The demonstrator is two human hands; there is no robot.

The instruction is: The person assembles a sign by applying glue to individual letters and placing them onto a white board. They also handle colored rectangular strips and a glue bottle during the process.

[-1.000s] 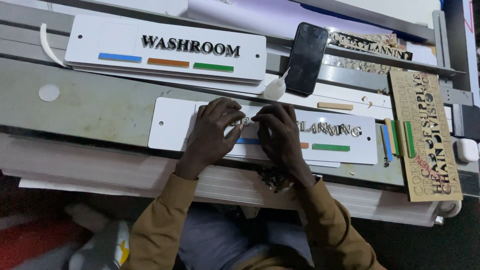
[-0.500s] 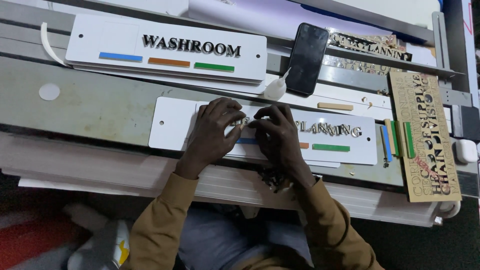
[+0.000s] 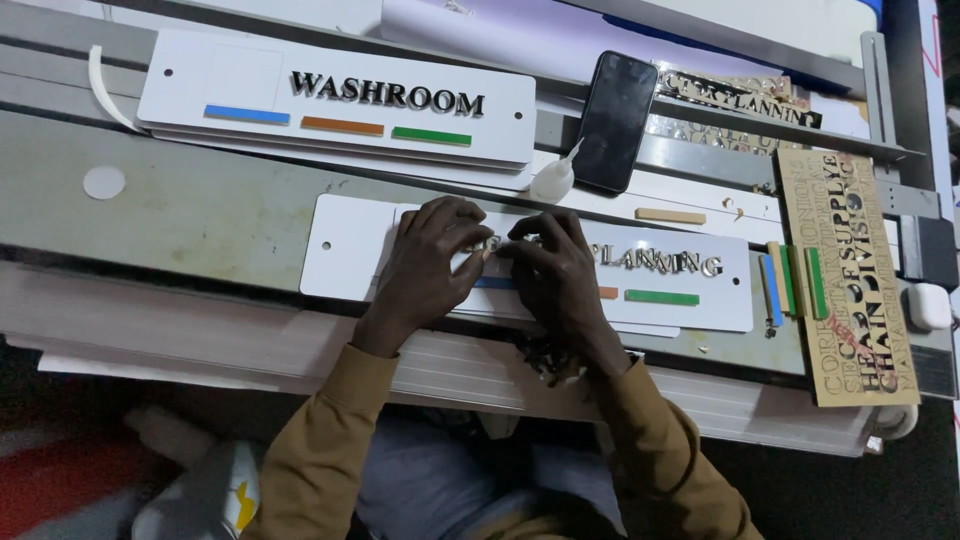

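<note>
Seen from above, the left hand [image 3: 425, 265] and the right hand [image 3: 555, 275] lie side by side, fingers bent, on a long white plastic sign plate [image 3: 345, 250] resting on the grey worktop [image 3: 200, 215]. Their fingertips meet over small raised metallic letters [image 3: 650, 260] that run on to the right, above a green strip [image 3: 662, 297] on the plate. Farther back lies a second white sign plate with dark letters [image 3: 335, 95] and blue, orange and green bars. A black phone [image 3: 615, 120] lies near a small white glue bottle [image 3: 553, 178]. At the right lies a tan wooden sheet of cut-out letters [image 3: 850, 280].
</note>
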